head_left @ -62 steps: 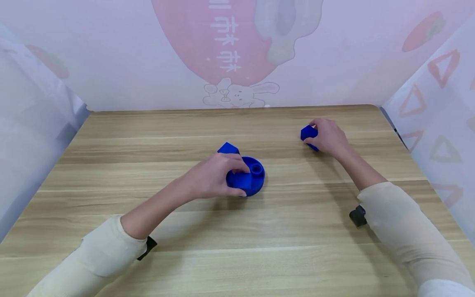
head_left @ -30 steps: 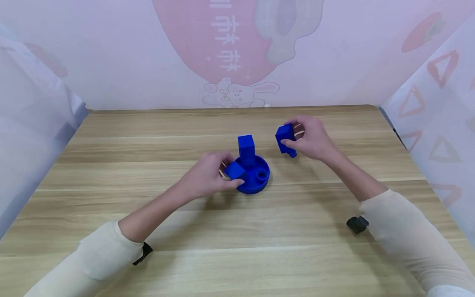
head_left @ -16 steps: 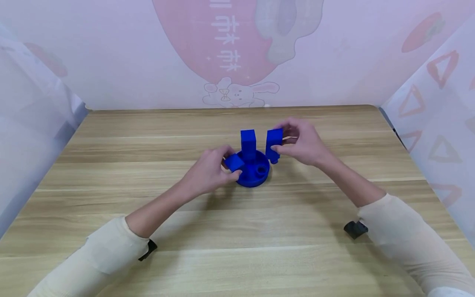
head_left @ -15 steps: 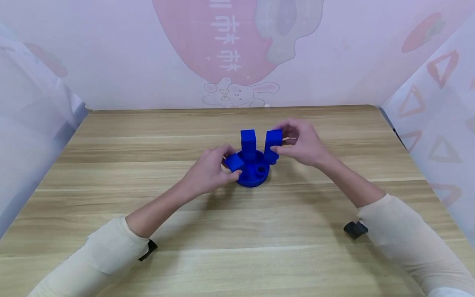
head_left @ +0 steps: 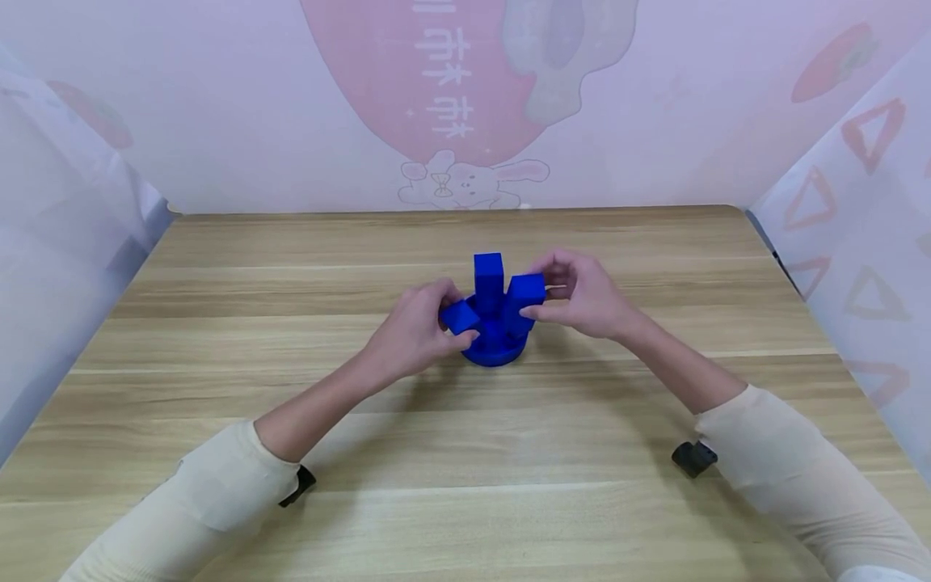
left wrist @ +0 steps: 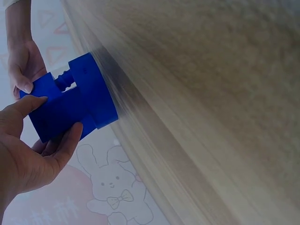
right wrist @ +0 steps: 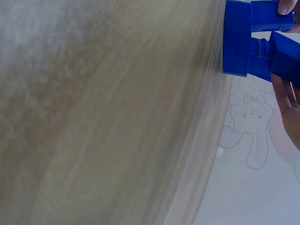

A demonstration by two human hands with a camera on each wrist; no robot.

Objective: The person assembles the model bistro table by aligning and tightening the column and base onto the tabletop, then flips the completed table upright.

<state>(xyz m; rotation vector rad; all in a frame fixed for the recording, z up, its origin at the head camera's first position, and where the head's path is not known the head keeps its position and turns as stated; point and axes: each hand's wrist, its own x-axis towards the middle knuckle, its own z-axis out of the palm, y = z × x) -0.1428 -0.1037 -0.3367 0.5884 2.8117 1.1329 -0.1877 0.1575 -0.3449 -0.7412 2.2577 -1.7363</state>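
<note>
A round blue base [head_left: 494,356] with a raised rim stands on the table. My left hand [head_left: 416,329] grips a blue rectangular block [head_left: 460,317] at the base's left side. Between the thumb and fingers of my right hand [head_left: 595,302] is another blue block [head_left: 527,288], slightly tilted over the base's right side. Its threaded stem [right wrist: 264,48] shows in the right wrist view, with the tip at the base; how deep it sits is hidden. A third blue block [head_left: 489,273] stands upright at the back of the base, touched by neither hand.
The wood-grain table [head_left: 465,485] reaches back to a printed backdrop [head_left: 240,105] with a rabbit drawing. Pale side sheets hang at left and right. Dark wrist cameras [head_left: 694,458] stick out below both sleeves.
My right hand has carried its block leftward from the right side of the table, then down over the base. My left hand stays on its block; the base has shifted slightly.
</note>
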